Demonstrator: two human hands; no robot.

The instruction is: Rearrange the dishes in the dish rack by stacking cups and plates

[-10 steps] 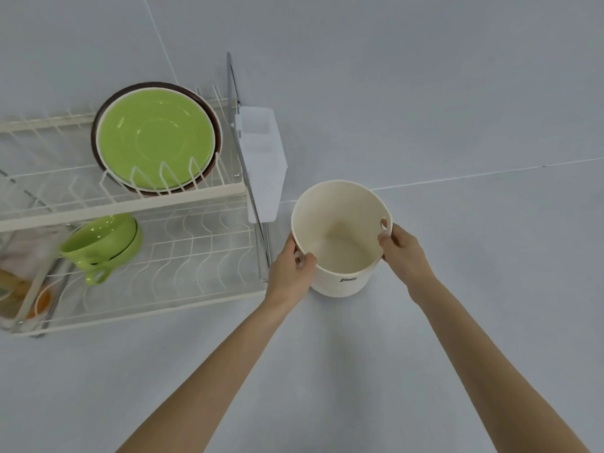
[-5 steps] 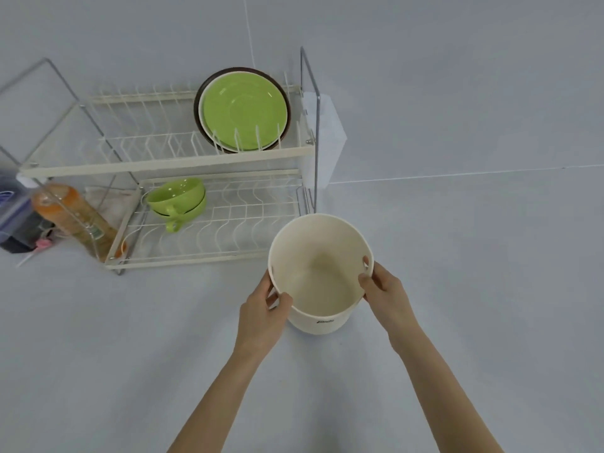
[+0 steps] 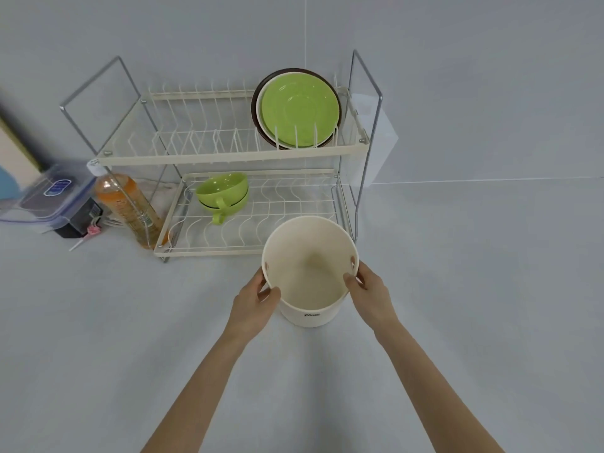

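On the grey table (image 3: 474, 305), both hands grip a cream bucket (image 3: 309, 273) just in front of the rack (image 3: 228, 152).
Rack is two-tiered, white wire with a steel frame; upper tier holds upright plates (image 3: 299, 107) at its right end, a green one in front of a cream and a brown one; lower tier holds two green cups (image 3: 223, 191) nested at its left; bucket stands empty at the rack's front right corner; bottle (image 3: 125, 204) and lidded box (image 3: 52, 194) sit left of the rack; left hand (image 3: 253, 304) grasps the bucket's left rim, thumb inside; right hand (image 3: 371, 292) grasps the right rim likewise.
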